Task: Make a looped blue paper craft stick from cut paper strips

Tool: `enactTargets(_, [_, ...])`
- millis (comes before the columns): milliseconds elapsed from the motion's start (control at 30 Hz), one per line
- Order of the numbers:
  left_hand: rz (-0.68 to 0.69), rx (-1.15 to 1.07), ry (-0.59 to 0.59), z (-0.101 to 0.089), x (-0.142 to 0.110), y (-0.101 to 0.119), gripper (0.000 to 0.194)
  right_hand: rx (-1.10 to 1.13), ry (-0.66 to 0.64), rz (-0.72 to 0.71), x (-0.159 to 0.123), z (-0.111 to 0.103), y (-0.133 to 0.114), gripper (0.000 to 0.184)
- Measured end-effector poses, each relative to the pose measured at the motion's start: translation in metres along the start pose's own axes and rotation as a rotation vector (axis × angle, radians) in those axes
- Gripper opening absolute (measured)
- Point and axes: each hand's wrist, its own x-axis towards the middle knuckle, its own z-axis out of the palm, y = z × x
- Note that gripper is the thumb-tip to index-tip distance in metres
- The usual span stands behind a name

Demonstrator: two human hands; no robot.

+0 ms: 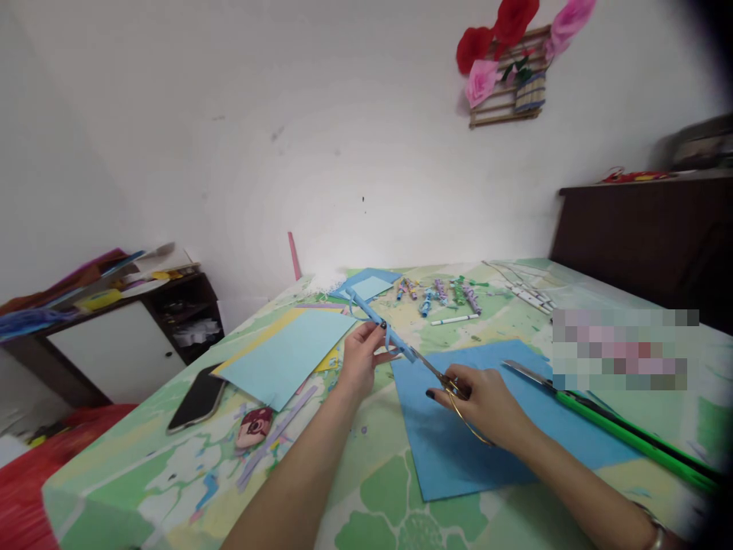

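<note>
My left hand [363, 353] is closed round a rolled tube of blue paper [366, 305], held slanting above the table, with a thin blue strip curling off it. In my right hand [486, 401] is a pair of scissors [434, 370] with gold handles. Their blades point up and left and meet the tube's lower end; whether they cut into it I cannot tell. Below my right hand lies a blue sheet [458, 458]. To the left of my left hand, a light blue sheet [286, 355] rests over yellow paper.
A green utility knife [618, 431] lies at right with its blade out. A phone [198, 399] and a small pink-and-red case [255, 428] lie at left among paper scraps. Farther back are several decorated paper rolls [440, 294] and a white pen [455, 320].
</note>
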Motion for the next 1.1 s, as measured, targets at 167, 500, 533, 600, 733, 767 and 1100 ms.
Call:
enactTargets(167, [-0.016, -0.020, 0.005, 0.0031, -0.0020, 0.0006, 0.030, 0.024, -0.004, -0.009, 0.0000, 0.0008, -0.0002, 0.037])
enactTargets(500, [-0.010, -0.025, 0.011, 0.0035, -0.0025, 0.0009, 0.029, 0.014, -0.013, -0.012, 0.0005, -0.0010, 0.0003, 0.041])
enactTargets(533, [-0.010, -0.026, 0.009, 0.0034, -0.0025, 0.0008, 0.029, 0.016, -0.010, -0.013, 0.0005, -0.0009, 0.0007, 0.040])
enactTargets(600, [-0.009, -0.034, 0.000, 0.0034, -0.0026, 0.0009, 0.029, 0.016, 0.001, -0.020, 0.0005, -0.0006, 0.0016, 0.040])
enactTargets(733, [-0.004, -0.046, -0.001, 0.0039, -0.0025, 0.0016, 0.029, 0.005, 0.015, -0.035, 0.0009, 0.0003, 0.0037, 0.041])
enactTargets(767, [-0.007, -0.043, 0.003, 0.0039, -0.0023, 0.0017, 0.028, 0.000, 0.014, -0.036, 0.0010, 0.0003, 0.0040, 0.042])
enactTargets(1100, [-0.015, -0.030, 0.016, 0.0001, 0.0016, -0.0027, 0.029, -0.055, 0.073, -0.016, 0.0021, 0.0017, 0.0062, 0.043])
